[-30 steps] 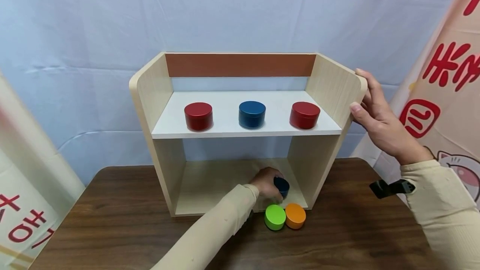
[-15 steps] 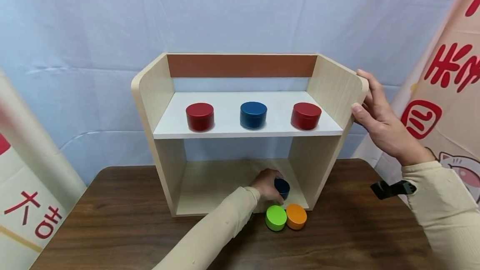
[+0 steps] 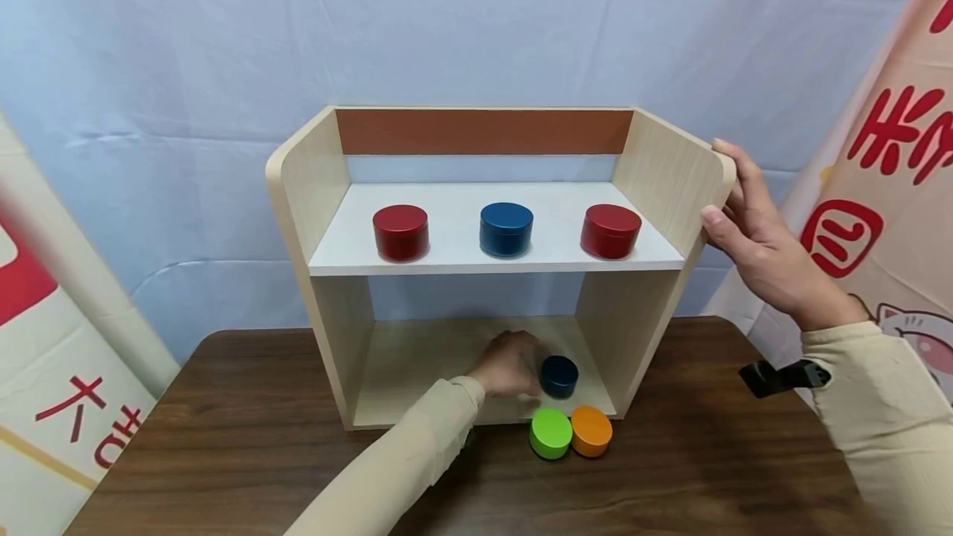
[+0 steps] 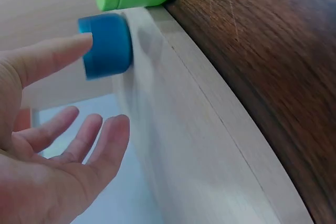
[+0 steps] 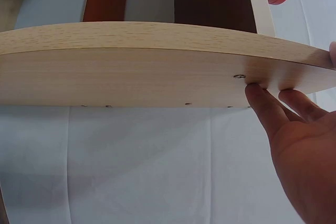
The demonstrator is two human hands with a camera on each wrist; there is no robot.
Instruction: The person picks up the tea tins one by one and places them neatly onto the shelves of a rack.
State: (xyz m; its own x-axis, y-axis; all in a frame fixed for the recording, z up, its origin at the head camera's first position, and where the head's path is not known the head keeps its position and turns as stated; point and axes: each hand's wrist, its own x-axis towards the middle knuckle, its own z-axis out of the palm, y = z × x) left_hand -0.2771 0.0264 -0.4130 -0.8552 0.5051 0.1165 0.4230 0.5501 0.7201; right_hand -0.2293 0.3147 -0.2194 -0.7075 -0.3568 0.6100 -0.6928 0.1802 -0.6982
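Observation:
A dark blue round tin (image 3: 559,376) stands upright on the lower board of a small two-tier shelf (image 3: 495,266), near its right side. Just left of that tin is my left hand (image 3: 509,364), blurred in the head view. In the left wrist view its fingers (image 4: 113,135) and thumb are spread, with a gap between them and the blue tin (image 4: 107,45). My right hand (image 3: 767,242) holds the shelf's right side panel (image 3: 673,180) by its upper front corner. The right wrist view has fingertips (image 5: 257,93) against the panel's outer face, the thumb at its edge.
Two red tins (image 3: 400,232) (image 3: 610,231) flank a blue tin (image 3: 506,229) on the white upper board. A green tin (image 3: 551,433) and an orange tin (image 3: 591,431) sit side by side on the wooden table (image 3: 670,478), at the shelf's front edge.
My left hand has let go of the dark blue tin and moved left, leaving it standing on the lower board. My right hand keeps its hold on the side panel.

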